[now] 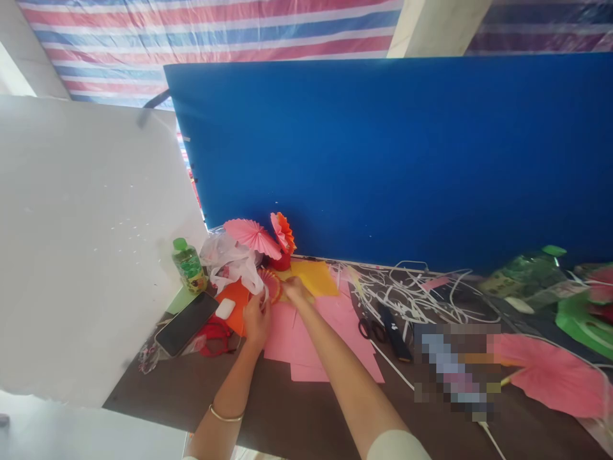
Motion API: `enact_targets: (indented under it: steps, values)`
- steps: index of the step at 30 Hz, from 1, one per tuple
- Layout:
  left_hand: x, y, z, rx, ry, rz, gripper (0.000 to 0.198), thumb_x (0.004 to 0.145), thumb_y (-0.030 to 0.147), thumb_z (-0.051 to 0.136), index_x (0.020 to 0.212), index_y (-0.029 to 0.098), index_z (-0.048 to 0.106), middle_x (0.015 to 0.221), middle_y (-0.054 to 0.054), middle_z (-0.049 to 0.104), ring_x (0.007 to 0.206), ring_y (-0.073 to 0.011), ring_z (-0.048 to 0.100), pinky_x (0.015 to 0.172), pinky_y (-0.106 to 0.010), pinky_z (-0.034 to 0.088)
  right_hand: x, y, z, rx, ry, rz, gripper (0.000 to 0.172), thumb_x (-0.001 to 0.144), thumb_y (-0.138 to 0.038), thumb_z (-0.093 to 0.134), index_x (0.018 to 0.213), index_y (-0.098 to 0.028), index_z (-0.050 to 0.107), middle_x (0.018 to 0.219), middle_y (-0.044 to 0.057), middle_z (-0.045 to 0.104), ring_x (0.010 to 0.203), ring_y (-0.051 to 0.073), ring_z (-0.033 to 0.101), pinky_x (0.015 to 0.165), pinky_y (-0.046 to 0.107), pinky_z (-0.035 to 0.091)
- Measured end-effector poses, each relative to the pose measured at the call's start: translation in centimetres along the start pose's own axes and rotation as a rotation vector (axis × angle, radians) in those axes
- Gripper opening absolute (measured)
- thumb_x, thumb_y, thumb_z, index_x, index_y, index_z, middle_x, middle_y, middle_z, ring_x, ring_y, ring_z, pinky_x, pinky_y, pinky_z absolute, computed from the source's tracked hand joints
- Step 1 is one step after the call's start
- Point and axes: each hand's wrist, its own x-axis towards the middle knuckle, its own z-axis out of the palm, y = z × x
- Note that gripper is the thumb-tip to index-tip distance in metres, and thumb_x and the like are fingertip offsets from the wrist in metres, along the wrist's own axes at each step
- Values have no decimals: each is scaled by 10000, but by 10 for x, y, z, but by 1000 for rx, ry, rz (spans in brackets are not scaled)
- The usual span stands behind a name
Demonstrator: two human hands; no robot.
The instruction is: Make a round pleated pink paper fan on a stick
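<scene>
Near the table's back edge, a small pleated paper fan (269,285) in pink and orange is between my two hands. My left hand (257,319) is closed in a pinch at its lower left edge. From the right, my right hand (294,291) pinches the fan's other edge, fingertips partly hidden. Beneath them lie pink paper sheets (330,345), with an orange sheet (235,300) on the left and a yellow sheet (318,278) behind. Larger folded fans, one pink (253,236) and one pink-and-orange (283,233), stand just beyond.
Left are a phone (186,324), a white case (225,309), a green-capped bottle (189,265) and a plastic bag (234,262). Right lie scissors (372,330), a dark cutter (395,333), paper strips (402,297) and a large pink fan (555,374). A blue panel (383,160) stands behind.
</scene>
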Motion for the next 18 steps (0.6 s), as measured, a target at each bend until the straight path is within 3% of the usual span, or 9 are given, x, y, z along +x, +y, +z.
enact_targets:
  steps: [6, 11, 15, 18]
  values:
    - [0, -15, 4, 12, 130, 69, 331, 814, 293, 460, 1061, 113, 586, 961, -119, 638, 862, -204, 604, 754, -318, 468, -2, -2, 9, 48, -29, 28, 222, 833, -321, 554, 759, -112, 569, 701, -17, 568, 593, 80, 536, 558, 227, 462]
    - [-1, -11, 0, 63, 169, 133, 332, 828, 297, 447, 1062, 105, 584, 963, -124, 639, 881, -211, 599, 789, -336, 460, -6, -1, 6, 184, 4, -9, 157, 792, -261, 604, 747, -113, 571, 700, -15, 582, 622, 86, 554, 608, 248, 475]
    - [1, -3, -5, 161, 190, 131, 333, 838, 293, 424, 1085, 129, 574, 946, -116, 641, 899, -219, 594, 806, -345, 440, -17, 1, -11, 319, 47, -105, 98, 690, -189, 639, 741, -127, 582, 704, 12, 613, 665, 109, 579, 651, 241, 471]
    - [1, -2, -6, 245, 169, 122, 329, 844, 286, 417, 1099, 141, 566, 966, -113, 640, 911, -219, 586, 857, -368, 399, -29, 10, -41, 405, 90, -190, 128, 685, -233, 592, 777, -147, 573, 775, 44, 635, 727, 135, 595, 663, 237, 468]
